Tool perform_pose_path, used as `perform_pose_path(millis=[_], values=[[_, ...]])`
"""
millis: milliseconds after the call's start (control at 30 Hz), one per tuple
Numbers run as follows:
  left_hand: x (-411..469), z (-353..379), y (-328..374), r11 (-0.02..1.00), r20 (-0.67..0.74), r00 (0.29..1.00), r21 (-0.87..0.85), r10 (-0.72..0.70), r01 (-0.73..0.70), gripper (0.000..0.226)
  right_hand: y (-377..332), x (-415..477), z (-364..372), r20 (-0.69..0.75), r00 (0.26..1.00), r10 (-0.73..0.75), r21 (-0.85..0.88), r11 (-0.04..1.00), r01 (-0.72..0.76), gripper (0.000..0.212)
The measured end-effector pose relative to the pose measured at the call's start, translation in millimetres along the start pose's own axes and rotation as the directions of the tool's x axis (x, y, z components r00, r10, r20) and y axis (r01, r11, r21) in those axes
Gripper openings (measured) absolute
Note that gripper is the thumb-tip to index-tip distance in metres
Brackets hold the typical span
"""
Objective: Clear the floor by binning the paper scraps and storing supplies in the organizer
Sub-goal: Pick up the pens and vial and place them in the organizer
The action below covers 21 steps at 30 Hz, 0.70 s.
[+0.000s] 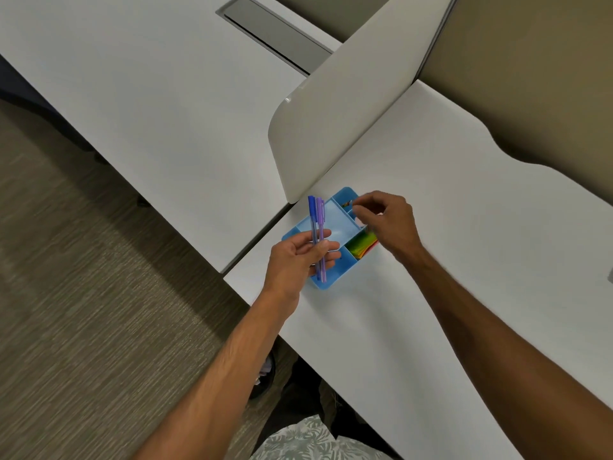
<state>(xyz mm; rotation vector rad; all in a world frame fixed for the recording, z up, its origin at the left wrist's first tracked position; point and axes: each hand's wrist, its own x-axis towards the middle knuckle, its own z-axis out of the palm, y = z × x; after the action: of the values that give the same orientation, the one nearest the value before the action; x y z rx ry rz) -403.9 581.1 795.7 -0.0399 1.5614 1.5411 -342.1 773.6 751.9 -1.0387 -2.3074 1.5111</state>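
A blue organizer [335,227] with several compartments lies on the white desk [464,260], near its left edge. My left hand [298,257] hovers over the organizer's near end, gripping a blue pen [311,210] and a purple pen [320,217] that stand nearly upright side by side. My right hand [388,224] reaches over the far compartments. Its thumb and forefinger pinch a small dark and yellow item [346,204] above the farthest compartment. Coloured paper notes [361,245], green, yellow and red, fill the right-hand compartment.
A pale divider panel [331,121] stands just behind the organizer, between this desk and a second white desk [149,94]. Brown carpet [83,293] lies to the left. A dark round container [267,373] with pale scraps peeks out under the desk edge.
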Motion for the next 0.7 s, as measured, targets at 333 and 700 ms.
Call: perform_pose_path(millis=[333,700], values=[[-2,15,6,0.971,0.131,0.991,0.237,-0.003,-0.028,0.024,-61,-10,-39,0.49,0.853,-0.179,0.134,0.982,0.13,0.029],[4,19,5,0.899,0.0,0.986,0.411,0.167,-0.153,0.038,-50,2,-77,0.321,0.935,-0.152,0.178,0.979,0.098,0.017]])
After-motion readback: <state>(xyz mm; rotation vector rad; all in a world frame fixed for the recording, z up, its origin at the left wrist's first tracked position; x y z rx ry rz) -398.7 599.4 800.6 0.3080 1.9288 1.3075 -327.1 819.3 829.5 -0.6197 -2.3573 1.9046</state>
